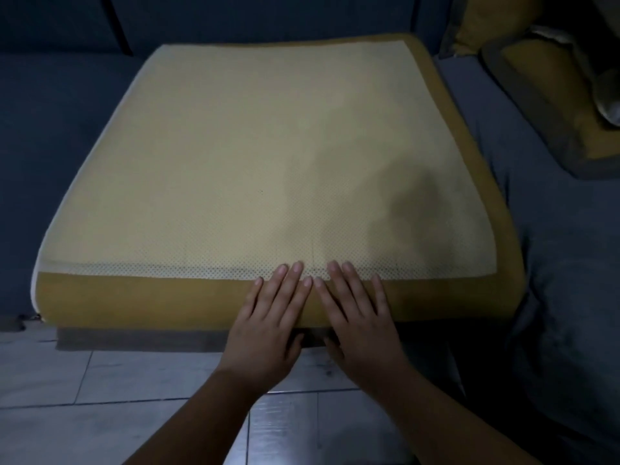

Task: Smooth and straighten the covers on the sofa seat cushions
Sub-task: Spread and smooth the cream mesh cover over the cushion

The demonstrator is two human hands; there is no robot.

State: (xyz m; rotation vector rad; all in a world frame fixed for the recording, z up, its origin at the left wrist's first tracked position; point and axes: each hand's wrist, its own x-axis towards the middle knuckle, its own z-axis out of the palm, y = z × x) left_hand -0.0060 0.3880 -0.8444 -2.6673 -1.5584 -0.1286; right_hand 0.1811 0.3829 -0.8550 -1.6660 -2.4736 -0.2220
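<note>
Yellow square seat cushion (134,298) made of soft cloth lies flat on the dark blue sofa (50,129). It sits in the middle of the view. Its front side faces the person. On top of it is a big cream cloth panel with tiny dots (251,146). The panel looks smooth and covers most of the top. A yellow band shows along the front and down the right side.

Both hands lie flat on the front of the cushion, side by side. The left hand (268,330) is just beside the right hand (360,327). Their first fingers meet, or very nearly meet, at the tips. The fingers (295,273) are straight and close together. They hold nothing and only press down. The fingertips reach just over the front edge of the dotted panel. The rest of each finger lies on the yellow band. The palms hang past the cushion's front edge, over the pale tiled floor (100,380).

To the right of the cushion is a grey-blue seat (553,263). A yellow pillow with a grey edge (543,95) rests at the back of that seat, well apart from the hands.
</note>
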